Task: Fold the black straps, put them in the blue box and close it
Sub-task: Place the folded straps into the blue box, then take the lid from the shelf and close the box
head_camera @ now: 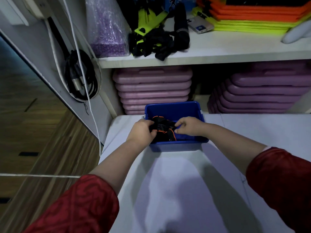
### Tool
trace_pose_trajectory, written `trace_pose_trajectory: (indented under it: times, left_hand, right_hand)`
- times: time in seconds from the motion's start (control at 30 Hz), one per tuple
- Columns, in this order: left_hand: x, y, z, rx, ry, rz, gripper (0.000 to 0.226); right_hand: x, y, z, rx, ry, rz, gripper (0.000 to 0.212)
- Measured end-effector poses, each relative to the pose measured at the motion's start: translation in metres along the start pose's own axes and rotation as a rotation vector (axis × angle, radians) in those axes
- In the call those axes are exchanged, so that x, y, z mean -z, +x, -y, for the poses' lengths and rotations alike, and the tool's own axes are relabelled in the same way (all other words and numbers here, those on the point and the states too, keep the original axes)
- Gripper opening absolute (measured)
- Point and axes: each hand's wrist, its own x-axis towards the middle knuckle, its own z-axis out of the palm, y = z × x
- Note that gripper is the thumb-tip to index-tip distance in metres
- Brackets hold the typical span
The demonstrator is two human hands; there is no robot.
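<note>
Head view: the blue box sits open on the white table. Inside it lie the black straps with orange edging. Left hand grips their left end, right hand pinches their right edge over the box

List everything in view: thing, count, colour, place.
blue box: one, blue, open, on the white table
black straps: one bundle, black with orange edging, in the box
strap pile: one heap, black and neon yellow, on the shelf
foam roll: one, purple, shelf's left end
phone: one, silver, on the shelf
folded vests: one stack, orange and yellow, shelf's right
mats: two stacks, purple, under the shelf
cables: one coil, black, on the wall
left hand: gripping the straps
right hand: pinching the straps
</note>
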Motion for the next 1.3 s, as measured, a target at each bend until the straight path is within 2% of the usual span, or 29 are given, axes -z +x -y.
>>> trace_pose_trajectory:
  times: [0.13, 0.27, 0.5, 0.87, 1.0, 1.07, 1.23, 1.3]
  left_hand:
    - [0.007, -0.002, -0.036, -0.077, 0.024, -0.015, 0.032]
    - [0.020, 0.001, -0.083, -0.123, 0.026, -0.049, 0.041]
    - [0.057, 0.018, -0.184, -0.310, 0.056, -0.129, 0.039]
    - [0.207, 0.063, -0.338, -0.528, 0.092, -0.489, 0.037]
    - [0.259, 0.066, -0.375, -0.578, 0.089, -0.588, 0.037]
    - [0.276, 0.064, -0.389, -0.590, 0.081, -0.615, 0.036]
    - [0.298, 0.062, -0.412, -0.636, 0.076, -0.681, 0.035]
    - [0.301, 0.063, -0.417, -0.650, 0.081, -0.694, 0.034]
  right_hand:
    - [0.032, -0.027, 0.000, 0.054, 0.053, -0.050, 0.034]
    - [0.072, -0.055, 0.001, 0.130, 0.096, -0.117, 0.032]
    - [0.173, -0.113, 0.010, 0.259, 0.005, -0.315, 0.033]
    - [0.394, -0.206, 0.069, 0.433, -0.206, -0.795, 0.029]
    - [0.450, -0.226, 0.095, 0.441, -0.243, -0.910, 0.025]
    - [0.471, -0.231, 0.107, 0.441, -0.282, -1.038, 0.025]
    - [0.521, -0.233, 0.144, 0.448, -0.548, -1.462, 0.041]
    - [0.538, -0.233, 0.157, 0.403, -0.685, -1.490, 0.054]
